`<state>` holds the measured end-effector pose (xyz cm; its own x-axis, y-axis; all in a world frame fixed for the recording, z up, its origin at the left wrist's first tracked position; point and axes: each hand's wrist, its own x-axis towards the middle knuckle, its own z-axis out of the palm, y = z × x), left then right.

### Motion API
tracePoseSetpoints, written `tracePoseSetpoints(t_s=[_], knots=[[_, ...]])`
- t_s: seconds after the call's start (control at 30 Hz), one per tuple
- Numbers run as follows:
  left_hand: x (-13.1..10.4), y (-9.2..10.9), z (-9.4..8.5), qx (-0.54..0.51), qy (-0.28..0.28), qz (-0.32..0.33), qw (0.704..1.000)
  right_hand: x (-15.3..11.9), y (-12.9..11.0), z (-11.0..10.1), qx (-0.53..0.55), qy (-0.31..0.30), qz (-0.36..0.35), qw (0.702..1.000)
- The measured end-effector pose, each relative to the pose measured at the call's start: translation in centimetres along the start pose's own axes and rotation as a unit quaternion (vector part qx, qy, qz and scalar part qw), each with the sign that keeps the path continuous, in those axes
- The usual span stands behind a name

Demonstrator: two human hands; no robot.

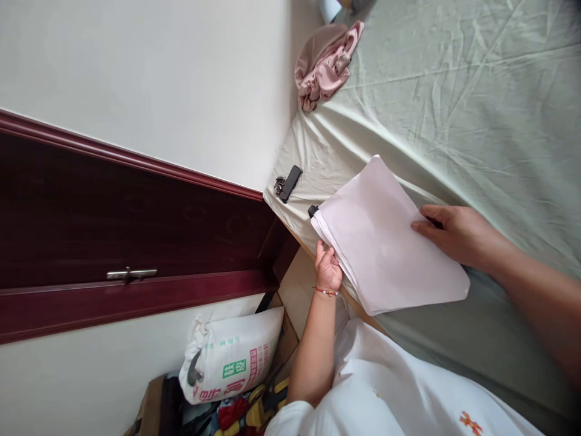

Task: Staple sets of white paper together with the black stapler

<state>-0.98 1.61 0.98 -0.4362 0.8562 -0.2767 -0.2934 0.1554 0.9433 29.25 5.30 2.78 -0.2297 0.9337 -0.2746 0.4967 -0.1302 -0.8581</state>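
A stack of white paper sheets (385, 242) lies at a slant over the edge of the cloth-covered bed, its left side showing several loose layers. My right hand (458, 235) pinches the stack's right edge between thumb and fingers. At the lower left edge, my left hand (327, 267), with a red beaded bracelet at its wrist, has its fingers curled against the sheets; part of its grip is hidden. A small black object (313, 211) pokes out at the stack's left corner. Farther left is a black oblong object (291, 183) beside small dark metal pieces (279, 184).
Pale green cloth (476, 109) covers the bed, wrinkled in places. Crumpled pink fabric (327, 66) sits by the wall. A dark red door (127, 212) with a metal bolt is at left. Below stands a stuffed white sack (231, 357) among boxes and bags.
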Motion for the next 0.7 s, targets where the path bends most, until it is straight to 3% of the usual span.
tracePoseSetpoints(t_s=[0.1, 0.3, 0.7], knots=[[-0.1, 0.0, 0.2, 0.009, -0.012, 0.028, 0.999, 0.0, 0.0, 0.0, -0.002, 0.003, -0.006, 1.000], [0.0, -0.8, 0.9, 0.052, 0.030, 0.092, 0.994, 0.1, 0.2, 0.1, 0.003, 0.000, -0.002, 1.000], [-0.4, -1.0, 0.9, -0.005, 0.039, 0.044, 0.998, 0.0, 0.0, 0.0, -0.016, -0.004, 0.005, 1.000]])
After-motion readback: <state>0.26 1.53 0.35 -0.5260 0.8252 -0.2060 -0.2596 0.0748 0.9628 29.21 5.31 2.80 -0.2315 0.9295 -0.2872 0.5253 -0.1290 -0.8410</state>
